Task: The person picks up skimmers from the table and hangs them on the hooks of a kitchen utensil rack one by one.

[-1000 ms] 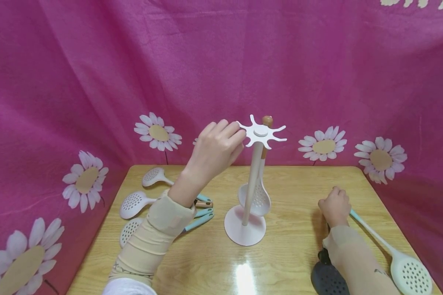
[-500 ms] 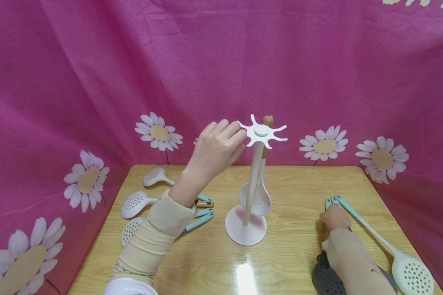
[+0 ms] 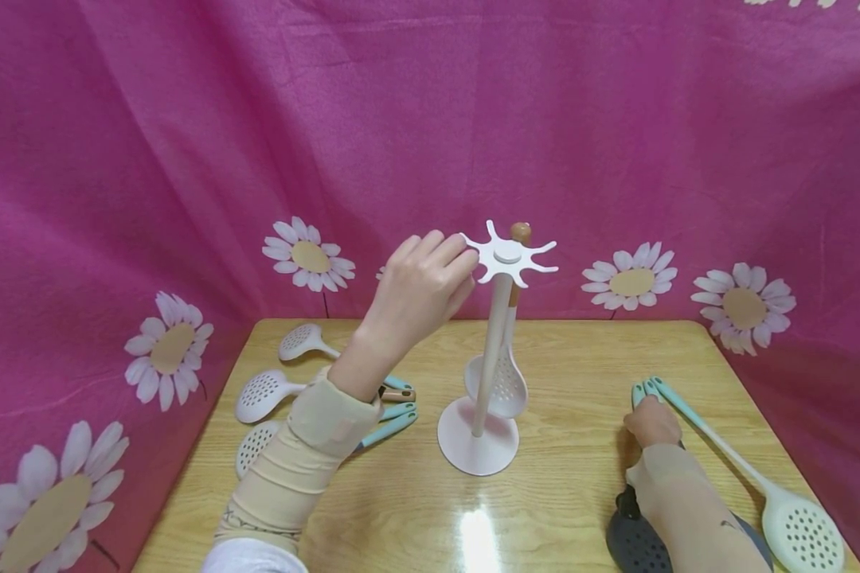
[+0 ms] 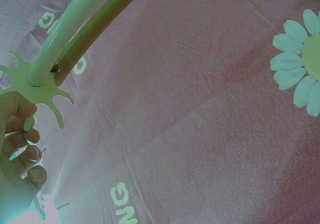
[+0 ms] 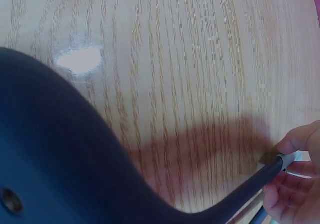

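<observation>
In the head view, a white utensil stand (image 3: 490,350) is upright on the wooden table (image 3: 566,493) at mid-frame, a white perforated spoon (image 3: 509,390) hanging from it. The left hand (image 3: 426,274) grips 1 arm of its hook top. It looks light and stiff; the round base should steady it, though a sideways pull high up could tip it. At right, the right hand (image 3: 654,422) curls near 2 turquoise handle ends; a black perforated head (image 3: 634,541) lies at lower right. A pale turner (image 3: 803,529) lies close to the table's right edge, so the wider room is leftward, short of the stand. At left are 3 white perforated heads (image 3: 260,395).

In the left wrist view, fingers curl round that arm at the left of the frame.

In the right wrist view, thumb and fingers pinch a dark utensil (image 5: 75,159) by its pale collar, lower right. It looks smooth, probably light and a little head-heavy; the handle beyond the collar seems the surest hold.
</observation>
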The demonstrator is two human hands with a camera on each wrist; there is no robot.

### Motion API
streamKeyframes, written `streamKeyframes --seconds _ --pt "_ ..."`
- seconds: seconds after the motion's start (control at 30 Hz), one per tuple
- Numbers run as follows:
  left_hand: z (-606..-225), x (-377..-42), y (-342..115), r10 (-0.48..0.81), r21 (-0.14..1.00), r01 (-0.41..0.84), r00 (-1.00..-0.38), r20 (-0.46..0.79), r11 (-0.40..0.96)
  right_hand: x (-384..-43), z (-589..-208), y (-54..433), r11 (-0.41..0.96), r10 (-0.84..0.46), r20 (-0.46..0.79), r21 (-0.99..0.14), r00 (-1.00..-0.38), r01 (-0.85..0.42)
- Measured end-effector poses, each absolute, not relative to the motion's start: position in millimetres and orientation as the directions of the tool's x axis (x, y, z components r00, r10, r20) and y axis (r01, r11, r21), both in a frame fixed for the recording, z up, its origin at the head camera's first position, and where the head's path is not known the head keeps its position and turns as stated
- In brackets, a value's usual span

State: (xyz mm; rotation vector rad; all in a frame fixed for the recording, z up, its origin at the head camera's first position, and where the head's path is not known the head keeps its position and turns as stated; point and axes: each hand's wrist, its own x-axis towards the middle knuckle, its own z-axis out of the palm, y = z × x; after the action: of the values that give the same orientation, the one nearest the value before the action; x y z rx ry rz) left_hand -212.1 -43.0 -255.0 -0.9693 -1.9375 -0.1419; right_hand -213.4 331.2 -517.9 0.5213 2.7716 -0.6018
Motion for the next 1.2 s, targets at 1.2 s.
streamKeyframes --seconds 1.2 --pt "-254.5 -212.3 -42.5 0.575 -0.267 0.677 -0.279 0.769 0.686 -251.1 -463.8 303.0 0.870 0.128 -0.005 -0.480 -0.992 0.115"
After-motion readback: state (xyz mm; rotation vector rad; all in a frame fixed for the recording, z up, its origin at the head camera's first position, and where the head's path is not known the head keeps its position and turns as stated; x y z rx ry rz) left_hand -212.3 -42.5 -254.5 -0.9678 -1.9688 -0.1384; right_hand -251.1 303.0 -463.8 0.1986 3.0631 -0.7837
